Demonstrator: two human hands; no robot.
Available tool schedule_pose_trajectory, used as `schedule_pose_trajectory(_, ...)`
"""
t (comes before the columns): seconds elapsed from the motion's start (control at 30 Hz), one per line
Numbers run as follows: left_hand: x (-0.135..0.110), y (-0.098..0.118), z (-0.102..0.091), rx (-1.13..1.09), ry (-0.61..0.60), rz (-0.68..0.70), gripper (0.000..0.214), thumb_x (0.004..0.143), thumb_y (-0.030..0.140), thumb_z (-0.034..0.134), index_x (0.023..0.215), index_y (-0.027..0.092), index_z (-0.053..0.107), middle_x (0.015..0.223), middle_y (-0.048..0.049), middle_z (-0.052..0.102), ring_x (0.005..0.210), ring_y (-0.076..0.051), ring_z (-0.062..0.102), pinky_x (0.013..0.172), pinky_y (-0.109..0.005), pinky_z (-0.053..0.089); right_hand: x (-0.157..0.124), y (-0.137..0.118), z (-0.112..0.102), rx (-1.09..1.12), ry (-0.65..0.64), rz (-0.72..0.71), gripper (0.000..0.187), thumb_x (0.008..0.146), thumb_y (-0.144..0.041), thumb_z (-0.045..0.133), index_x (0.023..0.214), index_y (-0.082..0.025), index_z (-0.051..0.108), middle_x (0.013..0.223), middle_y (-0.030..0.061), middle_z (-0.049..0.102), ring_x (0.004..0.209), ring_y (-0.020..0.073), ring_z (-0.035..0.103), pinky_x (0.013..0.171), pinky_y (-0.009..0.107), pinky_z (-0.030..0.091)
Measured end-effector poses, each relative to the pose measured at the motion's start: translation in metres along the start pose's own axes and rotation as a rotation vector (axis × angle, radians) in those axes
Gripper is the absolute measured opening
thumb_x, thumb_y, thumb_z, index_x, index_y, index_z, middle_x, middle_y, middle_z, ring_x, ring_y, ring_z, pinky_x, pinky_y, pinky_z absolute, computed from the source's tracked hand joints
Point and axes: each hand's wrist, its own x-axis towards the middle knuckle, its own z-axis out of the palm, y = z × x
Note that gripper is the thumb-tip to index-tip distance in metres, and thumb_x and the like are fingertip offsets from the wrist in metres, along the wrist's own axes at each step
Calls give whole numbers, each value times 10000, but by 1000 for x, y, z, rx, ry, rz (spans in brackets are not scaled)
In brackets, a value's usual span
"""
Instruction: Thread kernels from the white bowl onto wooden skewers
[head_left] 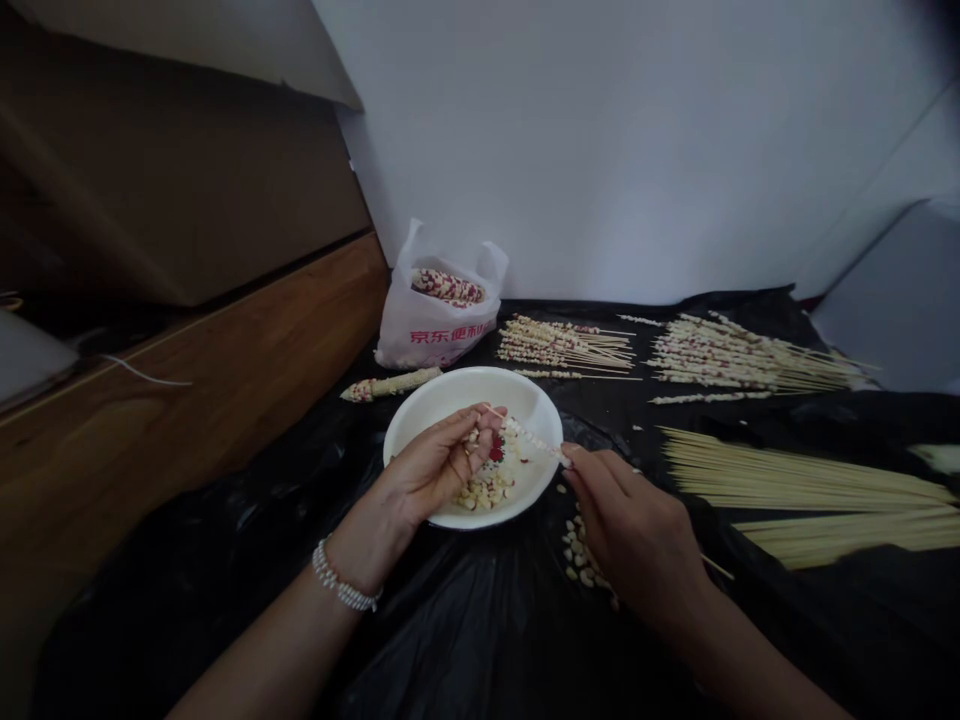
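My right hand [634, 515] is closed around a thin wooden skewer [531, 437] threaded with pale corn kernels. The bare end of the skewer sticks out below that hand. Over a white bowl [544, 400], my left hand [442, 455] has its fingers curled at the skewer's tip, with a few kernels between them; their exact grip is partly hidden. Loose corn kernels [484, 492] lie in the bottom of the bowl, which has a red flower print. Beside my right hand, more pale kernels [581, 555] are scattered on the black plastic sheet [465, 620].
Behind the bowl stands a white plastic bag [431, 335] with red-and-white corn cobs [448, 287]. A partly stripped cob [390, 385] lies left of it. Filled skewers form two piles [562, 345], [720, 355] at right, above bundles of bare skewers [795, 480]. A pale wall [600, 150] rises behind.
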Motion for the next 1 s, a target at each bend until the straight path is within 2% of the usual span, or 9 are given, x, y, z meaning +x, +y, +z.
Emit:
schedule_pose_trajectory(0.1, 0, 0, 1, 37, 5, 68, 178, 852, 24, 547, 970, 67, 673, 911, -93, 700, 724, -91, 673, 650, -143, 567, -1, -1, 0, 15, 9, -16, 251, 945, -197, 456, 1151, -151, 591, 839, 24, 661, 665, 116, 594, 573, 247, 376)
schedule_pose_trajectory(0.23, -1, 0, 4, 57, 35, 94, 224, 861, 36, 535, 1023, 97, 677, 1065, -118, 696, 844, -119, 687, 749, -178, 571, -4, -1, 1, -4, -9, -40, 295, 919, -151, 467, 1191, -146, 581, 800, 11, 644, 656, 116, 586, 562, 251, 362)
schedule_pose_trajectory(0.4, -1, 2, 7, 6, 57, 6, 235, 880, 97, 526, 1072, 42, 650, 1076, -166, 691, 986, -209, 674, 808, -256, 577, -5, 0, 1, -49, -42, -44, 309, 906, -145, 465, 1186, -155, 596, 770, -6, 621, 638, 117, 581, 534, 267, 331)
schedule_pose_trajectory(0.5, -2, 2, 6, 30, 52, 7, 258, 856, 32, 519, 1081, 36, 644, 1091, -181, 686, 1020, -219, 664, 824, -256, 570, -6, 0, 0, -77, -61, -39, 316, 905, -153, 459, 1186, -164, 602, 766, -11, 621, 622, 115, 573, 531, 270, 324)
schedule_pose_trajectory(0.63, -3, 1, 5, 86, 49, 56, 277, 821, -20, 540, 1066, 42, 653, 1089, -177, 689, 1024, -211, 664, 838, -240, 562, -6, 0, -1, -86, -59, -44, 326, 902, -152, 445, 1185, -161, 607, 755, -9, 621, 605, 111, 562, 528, 270, 319)
schedule_pose_trajectory(1.0, -2, -1, 5, 96, 67, 107, 248, 813, -19, 572, 997, 94, 695, 1075, -128, 705, 938, -148, 687, 858, -209, 549, -7, 0, 1, -114, -61, -24, 342, 879, -136, 452, 1183, -166, 607, 745, -9, 621, 587, 105, 539, 510, 267, 306)
